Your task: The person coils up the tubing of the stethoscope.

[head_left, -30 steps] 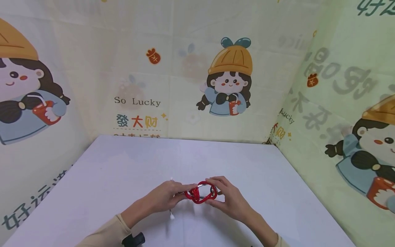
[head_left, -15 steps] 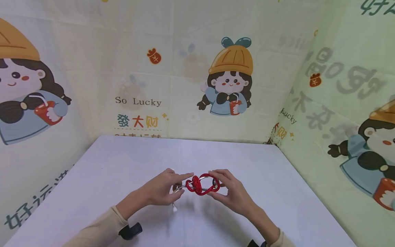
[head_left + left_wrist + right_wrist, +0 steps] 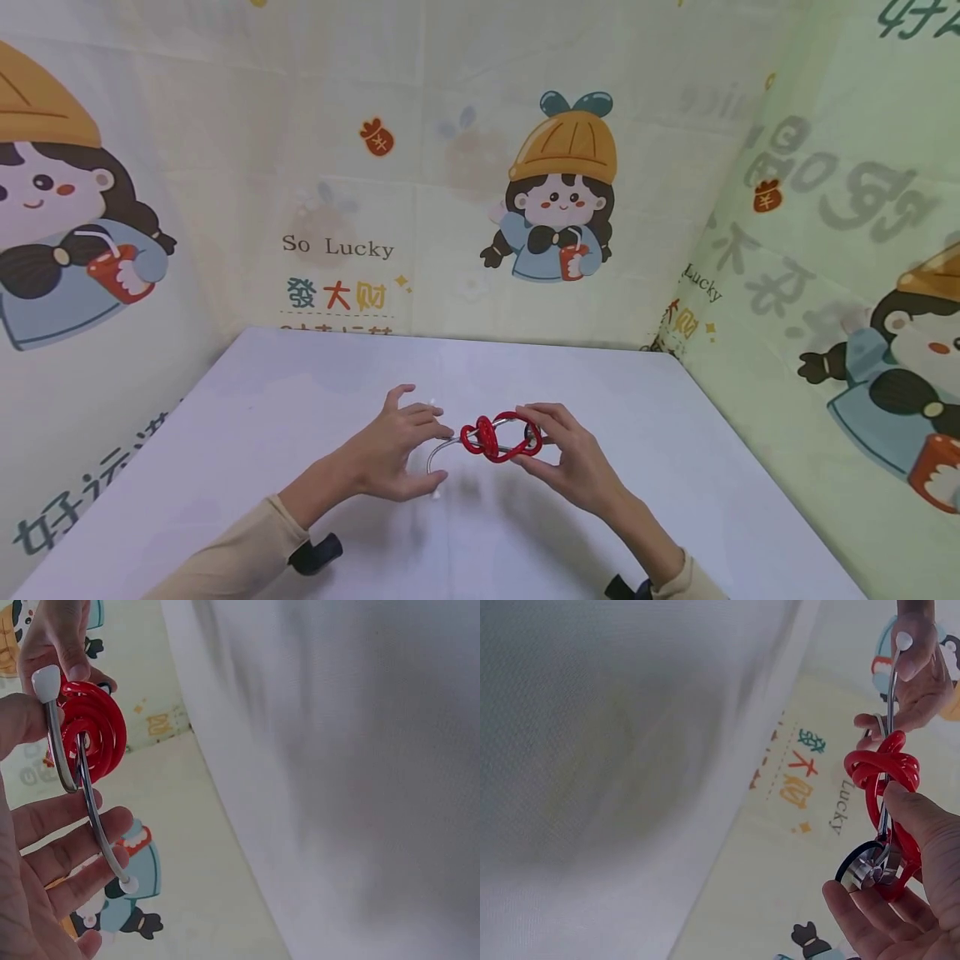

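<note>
A stethoscope with its red tubing (image 3: pixel 487 435) wound into a knotted coil is held up over the table. My right hand (image 3: pixel 572 462) grips the coil's right end between thumb and fingers. In the right wrist view the silver chest piece (image 3: pixel 866 866) with its black rim lies by those fingertips. Two metal ear tubes stick out of the coil toward my left hand (image 3: pixel 397 448), whose fingers are spread around them. In the left wrist view the thumb is right by one white ear tip (image 3: pixel 46 682), and straight fingers lie behind the other tube (image 3: pixel 97 825).
The white table (image 3: pixel 337 367) spreads under both hands. Cloth walls (image 3: pixel 450 192) with printed cartoon figures and lettering stand at the back and both sides. A black wrist strap (image 3: pixel 315 554) shows below the left sleeve.
Both hands have risen and moved slightly away with the stethoscope. The left hand's fingers have loosened from the metal tubes and spread apart, while the right hand keeps its grip on the coil.
</note>
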### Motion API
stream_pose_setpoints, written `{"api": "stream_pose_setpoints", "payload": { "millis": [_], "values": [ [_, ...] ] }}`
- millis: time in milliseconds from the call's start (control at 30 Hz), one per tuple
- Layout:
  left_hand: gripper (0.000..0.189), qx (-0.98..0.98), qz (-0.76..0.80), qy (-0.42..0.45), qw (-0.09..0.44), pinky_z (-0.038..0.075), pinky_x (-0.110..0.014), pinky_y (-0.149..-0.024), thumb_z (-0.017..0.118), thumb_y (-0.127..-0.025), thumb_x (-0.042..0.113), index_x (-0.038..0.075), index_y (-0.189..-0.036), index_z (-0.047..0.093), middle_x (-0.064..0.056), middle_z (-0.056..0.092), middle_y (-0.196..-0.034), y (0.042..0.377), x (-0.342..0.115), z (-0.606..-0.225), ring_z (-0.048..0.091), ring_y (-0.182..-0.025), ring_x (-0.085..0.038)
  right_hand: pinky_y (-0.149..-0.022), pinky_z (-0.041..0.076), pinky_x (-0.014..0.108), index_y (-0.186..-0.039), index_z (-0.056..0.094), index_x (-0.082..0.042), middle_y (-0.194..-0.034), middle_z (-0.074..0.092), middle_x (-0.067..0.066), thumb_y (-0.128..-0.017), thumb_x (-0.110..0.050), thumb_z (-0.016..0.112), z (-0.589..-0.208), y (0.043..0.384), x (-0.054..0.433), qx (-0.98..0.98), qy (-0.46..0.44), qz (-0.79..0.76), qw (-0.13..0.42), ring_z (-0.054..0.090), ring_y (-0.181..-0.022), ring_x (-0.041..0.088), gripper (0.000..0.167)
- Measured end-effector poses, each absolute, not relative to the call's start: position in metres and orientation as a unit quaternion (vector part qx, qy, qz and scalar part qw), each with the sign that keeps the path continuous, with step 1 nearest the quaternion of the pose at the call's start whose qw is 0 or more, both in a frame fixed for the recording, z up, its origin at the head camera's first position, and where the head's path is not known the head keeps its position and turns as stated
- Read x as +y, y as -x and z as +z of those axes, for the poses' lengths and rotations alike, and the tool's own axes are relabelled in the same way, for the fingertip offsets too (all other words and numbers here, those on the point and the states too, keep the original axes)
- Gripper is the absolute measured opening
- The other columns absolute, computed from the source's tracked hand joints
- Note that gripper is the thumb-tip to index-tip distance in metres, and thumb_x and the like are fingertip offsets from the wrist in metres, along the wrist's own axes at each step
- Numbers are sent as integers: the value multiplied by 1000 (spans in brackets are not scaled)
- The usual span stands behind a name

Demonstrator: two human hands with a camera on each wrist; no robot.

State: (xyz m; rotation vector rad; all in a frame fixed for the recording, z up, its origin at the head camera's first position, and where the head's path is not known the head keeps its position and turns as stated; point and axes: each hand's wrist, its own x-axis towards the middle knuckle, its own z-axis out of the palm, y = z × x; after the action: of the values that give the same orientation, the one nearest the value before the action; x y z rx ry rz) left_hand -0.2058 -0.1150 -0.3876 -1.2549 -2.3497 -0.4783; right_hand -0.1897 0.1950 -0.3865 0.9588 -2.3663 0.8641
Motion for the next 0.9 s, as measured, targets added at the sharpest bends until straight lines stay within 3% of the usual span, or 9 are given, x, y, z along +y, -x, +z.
{"api": "stream_pose_setpoints", "payload": {
  "millis": [133,333,633,900],
  "values": [
    [38,-855,-159,446,212,29,-68,-109,80,-80,37,17,-111,76,8,76,-109,209,-112,-390,66,-114,-18,-79,60,28,-138,62,-14,-130,61,4,-75,-12,93,-391,193,196,-858,-345,313,218,69,-98,13,71],
    [36,-877,-148,424,170,27,-67,-111,80,-81,36,17,-112,76,6,75,-109,215,-110,-399,65,-115,-20,-80,61,31,-137,62,-14,-129,61,3,-76,-11,92,-400,198,194,-864,-339,317,197,69,-98,14,68],
    [31,-880,-143,427,148,29,-66,-109,76,-84,34,16,-110,76,6,75,-108,221,-111,-416,65,-113,-20,-81,61,32,-137,61,-13,-129,60,3,-79,-15,90,-411,201,191,-883,-317,307,158,69,-100,15,64],
    [32,-886,-117,435,114,41,-53,-104,74,-86,36,16,-111,75,4,73,-108,224,-113,-428,65,-110,-19,-81,60,28,-135,62,-13,-128,61,2,-77,-13,91,-419,203,189,-892,-307,298,142,68,-98,13,65]
  ]
}}
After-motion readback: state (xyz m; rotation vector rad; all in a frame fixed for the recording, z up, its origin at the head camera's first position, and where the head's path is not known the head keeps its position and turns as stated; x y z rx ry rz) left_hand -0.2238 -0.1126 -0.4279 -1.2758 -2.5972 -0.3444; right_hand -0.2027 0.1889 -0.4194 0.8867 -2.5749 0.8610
